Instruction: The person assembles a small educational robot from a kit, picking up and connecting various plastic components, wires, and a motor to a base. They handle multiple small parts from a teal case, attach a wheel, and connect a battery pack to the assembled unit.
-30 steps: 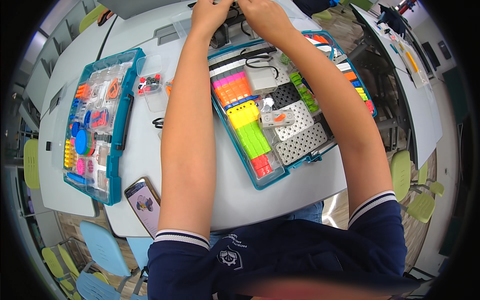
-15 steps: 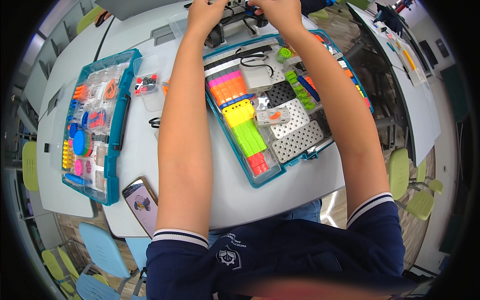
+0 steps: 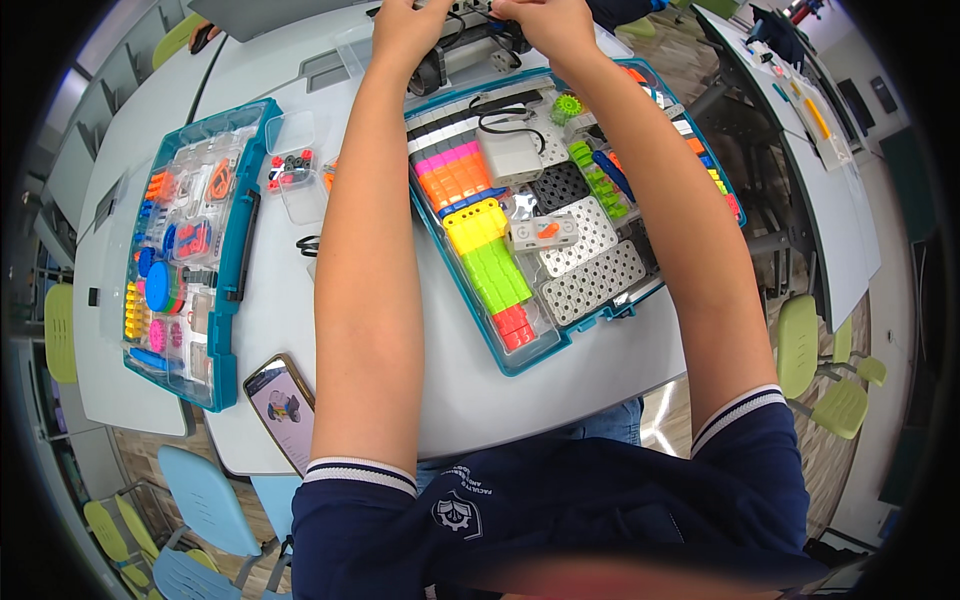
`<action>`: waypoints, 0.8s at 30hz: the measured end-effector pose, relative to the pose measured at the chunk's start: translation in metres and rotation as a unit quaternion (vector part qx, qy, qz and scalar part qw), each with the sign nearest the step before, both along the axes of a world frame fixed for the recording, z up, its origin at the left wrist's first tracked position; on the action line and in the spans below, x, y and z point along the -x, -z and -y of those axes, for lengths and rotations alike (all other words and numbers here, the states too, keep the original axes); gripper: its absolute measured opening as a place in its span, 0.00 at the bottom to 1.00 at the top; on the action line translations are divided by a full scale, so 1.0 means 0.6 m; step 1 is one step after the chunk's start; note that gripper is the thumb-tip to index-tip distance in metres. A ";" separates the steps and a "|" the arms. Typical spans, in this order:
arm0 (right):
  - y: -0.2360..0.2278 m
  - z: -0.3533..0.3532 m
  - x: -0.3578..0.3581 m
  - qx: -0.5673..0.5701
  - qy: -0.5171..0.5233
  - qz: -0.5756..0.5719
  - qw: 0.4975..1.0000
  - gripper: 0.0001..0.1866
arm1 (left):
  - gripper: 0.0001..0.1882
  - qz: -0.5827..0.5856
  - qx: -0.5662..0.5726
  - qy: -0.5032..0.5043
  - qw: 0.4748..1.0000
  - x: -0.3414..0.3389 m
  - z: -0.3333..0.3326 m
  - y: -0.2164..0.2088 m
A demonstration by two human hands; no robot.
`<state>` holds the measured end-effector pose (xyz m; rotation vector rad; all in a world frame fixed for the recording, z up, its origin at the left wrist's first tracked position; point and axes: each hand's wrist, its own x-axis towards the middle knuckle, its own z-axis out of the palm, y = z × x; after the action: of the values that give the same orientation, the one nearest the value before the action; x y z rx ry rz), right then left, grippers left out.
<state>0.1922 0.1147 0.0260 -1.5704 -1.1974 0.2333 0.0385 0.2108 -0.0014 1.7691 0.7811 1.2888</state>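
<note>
Beyond the case (image 3: 540, 361), we've got the model (image 3: 470, 60) between left hand (image 3: 412, 35) and right hand (image 3: 550, 27), flanked presumably for steadiness; fingers meet the top edge, so we can't tell either grip!

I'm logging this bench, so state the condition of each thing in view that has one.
Smartphone, screen lit, showing a model picture.
Wheeled assembly, partly out of frame, between left hand and right hand; grips unclear.
Right teal parts case, stocked, coloured plastic pieces grouped by colour.
White cabled box, lying on that case's contents.
Left teal parts case, stocked; lid position unclear.
</note>
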 end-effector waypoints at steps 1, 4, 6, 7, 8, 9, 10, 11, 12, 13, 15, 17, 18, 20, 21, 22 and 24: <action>0.000 0.001 0.002 -0.008 0.007 0.030 0.999 0.07 | 0.14 0.001 -0.004 -0.001 1.000 0.000 -0.001 0.001; -0.002 0.007 0.012 -0.006 0.018 0.087 0.996 0.08 | 0.14 0.012 -0.009 0.002 1.000 -0.002 -0.003 0.003; -0.007 0.013 0.020 0.002 0.023 0.093 0.995 0.08 | 0.14 0.018 -0.007 0.006 1.000 -0.002 -0.005 0.005; -0.009 0.016 0.023 0.004 0.026 0.086 0.996 0.09 | 0.14 0.019 -0.004 0.008 1.000 -0.003 -0.006 0.006; -0.011 0.018 0.025 0.007 0.029 0.079 0.996 0.09 | 0.14 0.020 -0.001 0.009 1.000 -0.003 -0.007 0.007; -0.014 0.019 0.025 0.013 0.029 0.099 0.995 0.09 | 0.14 0.020 -0.008 0.010 1.000 -0.003 -0.008 0.007; -0.016 0.019 0.025 0.019 0.029 0.119 0.992 0.09 | 0.14 0.021 -0.016 0.010 1.000 -0.004 -0.009 0.008; -0.017 0.020 0.024 0.026 0.029 0.139 0.989 0.10 | 0.14 0.022 -0.023 0.010 0.999 -0.004 -0.010 0.009; -0.018 0.019 0.024 0.015 0.036 0.184 0.982 0.10 | 0.14 0.023 -0.025 0.009 0.999 -0.004 -0.011 0.009; -0.019 0.017 0.023 0.005 0.043 0.227 0.973 0.10 | 0.14 0.023 -0.027 0.008 0.999 -0.005 -0.011 0.010; -0.020 0.012 0.019 -0.004 0.045 0.277 0.960 0.10 | 0.14 0.023 -0.030 0.007 0.999 -0.005 -0.011 0.009; -0.018 0.009 0.014 -0.001 0.035 0.291 0.956 0.10 | 0.15 0.022 -0.030 0.006 0.999 -0.004 -0.009 0.007; -0.016 0.007 0.010 -0.042 0.048 0.340 0.938 0.09 | 0.15 0.018 -0.025 0.004 1.000 -0.003 -0.007 0.006; -0.010 0.006 0.000 -0.124 0.074 0.433 0.890 0.08 | 0.15 0.011 -0.016 0.000 1.000 -0.003 -0.003 0.003; -0.006 0.004 -0.003 -0.129 0.073 0.432 0.890 0.08 | 0.15 0.001 -0.012 -0.008 1.000 -0.003 -0.001 0.002; -0.002 0.001 -0.006 -0.134 0.072 0.430 0.890 0.08 | 0.15 -0.009 -0.008 -0.016 1.000 -0.001 0.000 0.000; 0.006 -0.005 -0.008 -0.149 0.076 0.432 0.886 0.08 | 0.16 -0.019 -0.010 -0.024 0.999 0.000 0.002 -0.002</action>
<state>0.1969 0.1178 0.0226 -1.5030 -1.6599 -0.8074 0.0387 0.2099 -0.0003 1.8051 0.8386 1.3013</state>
